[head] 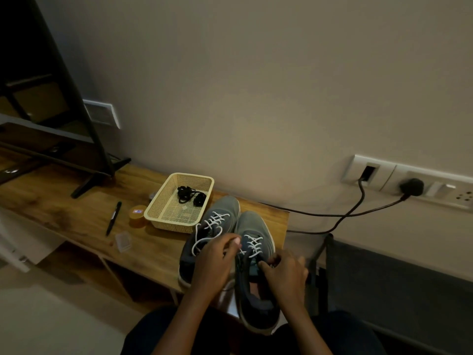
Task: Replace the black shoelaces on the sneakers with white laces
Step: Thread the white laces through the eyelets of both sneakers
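Two grey and navy sneakers stand side by side at the right end of the wooden bench [76,216]. The left sneaker [220,208] carries a white lace [204,237] tied in loose loops. The right sneaker [252,226] has a white lace [253,243] crossed through its eyelets, and its heel hangs over the bench edge. My left hand [217,262] pinches that lace near the upper eyelets. My right hand [284,275] grips the sneaker's collar on the right side with curled fingers. The black laces [189,194] lie coiled in a cream basket [153,213].
A black pen [114,217], an orange round tin [137,215] and a small clear plastic case [123,242] lie left of the basket. A television stand [92,180] is at the bench's left. Black cables [332,213] run from wall sockets to the right. A dark chair [396,278] stands beside me.
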{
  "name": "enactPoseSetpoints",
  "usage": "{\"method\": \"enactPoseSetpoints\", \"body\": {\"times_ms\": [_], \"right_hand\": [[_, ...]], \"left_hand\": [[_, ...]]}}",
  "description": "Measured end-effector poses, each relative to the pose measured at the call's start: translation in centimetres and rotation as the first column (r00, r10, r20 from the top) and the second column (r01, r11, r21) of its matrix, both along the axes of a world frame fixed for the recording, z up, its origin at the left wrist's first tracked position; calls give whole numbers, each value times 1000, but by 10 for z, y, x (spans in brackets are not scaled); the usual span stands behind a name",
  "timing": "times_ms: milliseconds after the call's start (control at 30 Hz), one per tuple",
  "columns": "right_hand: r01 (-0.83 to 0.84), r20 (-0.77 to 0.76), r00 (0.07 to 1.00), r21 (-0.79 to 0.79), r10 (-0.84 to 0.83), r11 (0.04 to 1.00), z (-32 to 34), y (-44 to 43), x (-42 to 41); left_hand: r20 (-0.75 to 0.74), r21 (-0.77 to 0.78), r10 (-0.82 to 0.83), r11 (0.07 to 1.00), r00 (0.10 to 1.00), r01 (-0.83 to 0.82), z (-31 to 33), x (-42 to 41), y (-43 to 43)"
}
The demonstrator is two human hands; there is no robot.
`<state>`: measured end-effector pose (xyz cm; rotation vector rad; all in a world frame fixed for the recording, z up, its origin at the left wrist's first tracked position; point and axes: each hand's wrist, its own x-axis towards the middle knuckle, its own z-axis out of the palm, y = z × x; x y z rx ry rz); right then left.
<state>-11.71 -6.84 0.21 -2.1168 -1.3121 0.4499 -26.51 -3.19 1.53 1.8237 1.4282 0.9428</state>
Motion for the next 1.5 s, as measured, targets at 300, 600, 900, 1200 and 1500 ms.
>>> {"method": "enactPoseSetpoints", "body": {"times_ms": [300,600,900,1200,1500], "right_hand": [[30,-96,995,22,-27,999,-9,6,1],[59,-72,996,68,-54,996,-16,3,-2],[33,-142,989,-15,-35,999,-18,10,5],[8,-147,989,-2,-8,1000,-10,3,3],[-129,-90,986,102,138,986,-7,-5,3]], "left_hand": [[-311,-57,6,998,950,-25,-8,11,2],[-391,-41,113,989,914,-140,-8,16,-4],[-372,-178,-17,983,928,-53,-6,11,-5],[-189,25,113,994,975,-110,60,-13,-16],[469,90,36,992,883,-89,117,-7,-60]]}}
